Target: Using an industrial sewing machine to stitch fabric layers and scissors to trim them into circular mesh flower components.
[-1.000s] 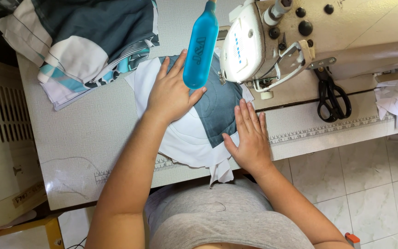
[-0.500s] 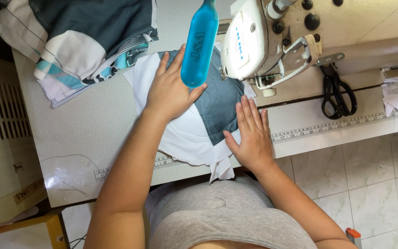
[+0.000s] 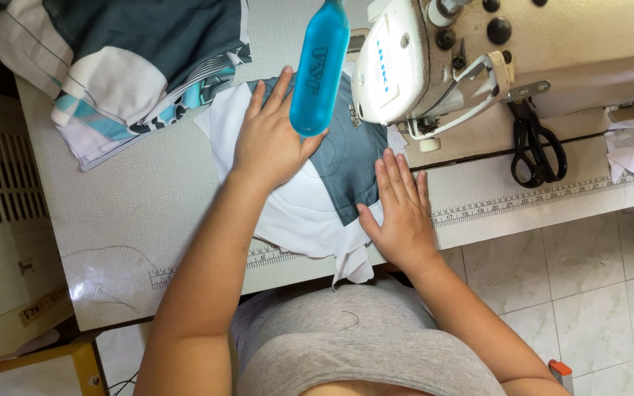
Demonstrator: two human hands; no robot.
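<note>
Both hands [image 3: 269, 139] [image 3: 399, 209] stay flat on white-and-teal fabric [image 3: 346, 158] under blue bottle [image 3: 320, 67].

Both hands, left hand [image 3: 269, 139] and right hand [image 3: 399, 213], lie flat (fingers spread).

floor [image 3: 588, 286] – pale glossy tiles | table [image 3: 126, 213] – light speckled top | cabinet [image 3: 1, 220] – cream, slotted, at the side

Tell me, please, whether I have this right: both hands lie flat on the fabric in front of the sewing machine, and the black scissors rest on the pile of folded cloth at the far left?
Not quite. In the head view the black scissors lie on the table to the right of the sewing machine, not on the pile of folded cloth. The rest holds: the left hand and the right hand both lie flat on the fabric.
</note>
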